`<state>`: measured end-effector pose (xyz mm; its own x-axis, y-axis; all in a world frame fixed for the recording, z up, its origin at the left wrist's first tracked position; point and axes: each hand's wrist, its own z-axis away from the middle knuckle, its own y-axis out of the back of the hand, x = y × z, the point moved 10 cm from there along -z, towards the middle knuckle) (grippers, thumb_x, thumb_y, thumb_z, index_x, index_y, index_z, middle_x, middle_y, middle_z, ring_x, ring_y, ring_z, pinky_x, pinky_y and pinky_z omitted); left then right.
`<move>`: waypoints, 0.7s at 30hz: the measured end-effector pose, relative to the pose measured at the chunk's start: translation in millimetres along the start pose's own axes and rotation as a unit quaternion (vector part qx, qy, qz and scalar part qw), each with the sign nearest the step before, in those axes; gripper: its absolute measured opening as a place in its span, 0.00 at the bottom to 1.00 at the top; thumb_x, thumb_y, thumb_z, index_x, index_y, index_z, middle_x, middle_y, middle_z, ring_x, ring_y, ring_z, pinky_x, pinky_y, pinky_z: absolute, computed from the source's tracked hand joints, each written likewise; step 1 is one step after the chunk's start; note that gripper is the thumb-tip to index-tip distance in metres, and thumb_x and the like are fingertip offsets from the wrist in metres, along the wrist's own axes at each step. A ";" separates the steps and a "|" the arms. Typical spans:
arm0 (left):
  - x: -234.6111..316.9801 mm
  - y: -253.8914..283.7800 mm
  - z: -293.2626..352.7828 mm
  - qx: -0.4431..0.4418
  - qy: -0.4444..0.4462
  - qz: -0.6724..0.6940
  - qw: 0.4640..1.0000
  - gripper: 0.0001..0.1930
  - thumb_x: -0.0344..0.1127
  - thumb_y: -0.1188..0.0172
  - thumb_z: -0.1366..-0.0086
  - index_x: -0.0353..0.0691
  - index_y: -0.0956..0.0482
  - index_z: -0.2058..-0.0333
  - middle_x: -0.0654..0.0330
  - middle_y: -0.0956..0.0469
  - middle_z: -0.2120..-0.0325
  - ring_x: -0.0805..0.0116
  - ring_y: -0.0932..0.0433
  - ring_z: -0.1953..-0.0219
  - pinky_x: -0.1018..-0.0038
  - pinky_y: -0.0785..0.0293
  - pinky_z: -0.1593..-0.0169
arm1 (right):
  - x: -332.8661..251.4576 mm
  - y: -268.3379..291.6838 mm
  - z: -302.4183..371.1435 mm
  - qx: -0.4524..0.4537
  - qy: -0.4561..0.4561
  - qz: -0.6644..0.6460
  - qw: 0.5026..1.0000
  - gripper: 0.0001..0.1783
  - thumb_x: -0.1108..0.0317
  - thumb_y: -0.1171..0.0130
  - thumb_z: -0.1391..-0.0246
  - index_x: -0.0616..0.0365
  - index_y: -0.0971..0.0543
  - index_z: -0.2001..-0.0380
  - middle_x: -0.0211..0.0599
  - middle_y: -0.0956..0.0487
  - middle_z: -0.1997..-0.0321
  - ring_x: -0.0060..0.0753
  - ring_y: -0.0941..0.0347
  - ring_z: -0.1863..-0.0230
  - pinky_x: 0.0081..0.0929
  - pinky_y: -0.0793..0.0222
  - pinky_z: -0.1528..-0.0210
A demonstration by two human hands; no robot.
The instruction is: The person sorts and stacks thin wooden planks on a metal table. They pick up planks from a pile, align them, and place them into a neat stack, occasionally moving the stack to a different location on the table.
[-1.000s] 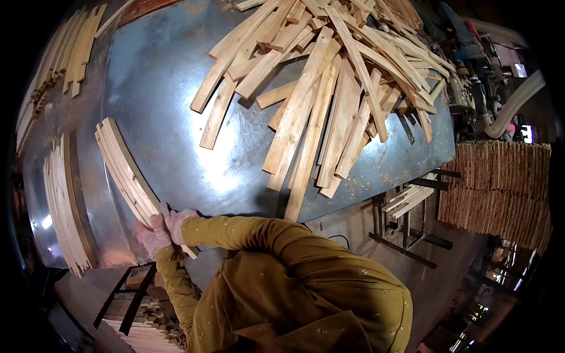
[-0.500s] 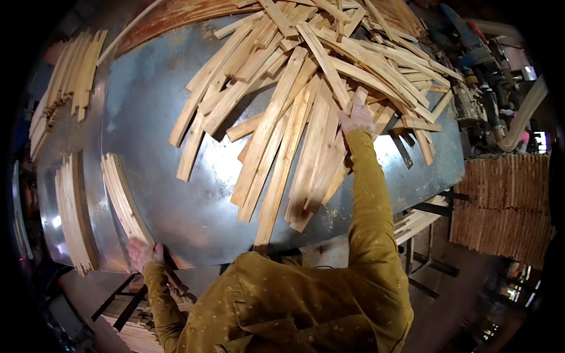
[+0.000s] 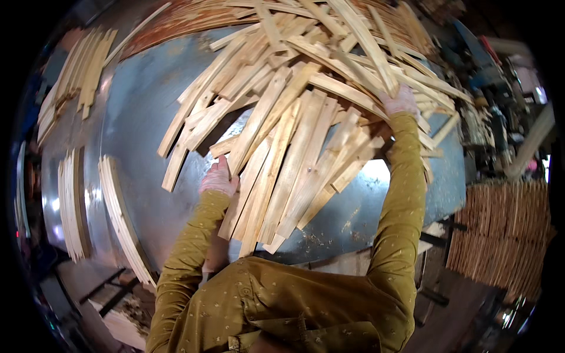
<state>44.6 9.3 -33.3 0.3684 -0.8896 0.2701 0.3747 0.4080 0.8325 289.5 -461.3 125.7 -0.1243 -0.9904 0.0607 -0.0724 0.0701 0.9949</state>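
A fanned heap of pale wooden slats (image 3: 306,153) covers much of the metal tabletop. At its left front side, my left hand (image 3: 219,178) is closed round the near end of one slat (image 3: 259,120). Farther off on the right, my right hand (image 3: 401,101) grips the near end of another slat (image 3: 368,44), which slants up to the left over the heap. The fingers of the right hand are partly hidden.
Two neat rows of slats, one at the far-left edge (image 3: 72,203) and one nearer (image 3: 120,212), lie left of the heap. More slats (image 3: 88,65) rest behind them. A stack of brownish strips (image 3: 497,235) stands at right, below machinery.
My left hand has left the nearer row and moved right and forward to the heap. My right hand has moved right and forward, with a slat now in it. Several slats have shifted.
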 end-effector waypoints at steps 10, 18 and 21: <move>-119.3 17.9 153.0 0.112 0.069 0.467 0.874 0.32 0.51 0.34 0.47 0.37 0.28 0.48 0.43 0.24 0.54 0.46 0.25 0.52 0.59 0.29 0.47 | -84.9 -53.0 87.3 -0.197 -0.024 -0.246 0.949 0.29 0.58 0.31 0.57 0.61 0.26 0.53 0.49 0.19 0.63 0.48 0.22 0.60 0.42 0.25 0.59; -173.5 43.6 138.4 0.260 0.183 0.594 0.739 0.25 0.46 0.40 0.35 0.38 0.29 0.45 0.49 0.23 0.57 0.59 0.24 0.53 0.66 0.28 0.49 | -262.6 1.6 190.5 -0.009 0.211 -0.414 0.885 0.34 0.48 0.33 0.52 0.58 0.26 0.47 0.52 0.21 0.55 0.54 0.23 0.55 0.42 0.27 0.51; -242.4 55.2 144.4 0.325 0.172 0.613 0.699 0.27 0.42 0.35 0.39 0.38 0.30 0.44 0.55 0.21 0.57 0.64 0.24 0.54 0.70 0.31 0.45 | -356.3 89.8 235.4 0.014 0.442 -0.280 0.852 0.32 0.58 0.28 0.58 0.55 0.24 0.47 0.49 0.20 0.58 0.51 0.22 0.58 0.41 0.26 0.54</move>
<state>-146.8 217.8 17.0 0.2983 0.1948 0.9344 -0.8269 0.5417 0.1511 94.3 -74.0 174.5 0.7300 -0.5724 -0.3735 0.0989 -0.4522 0.8864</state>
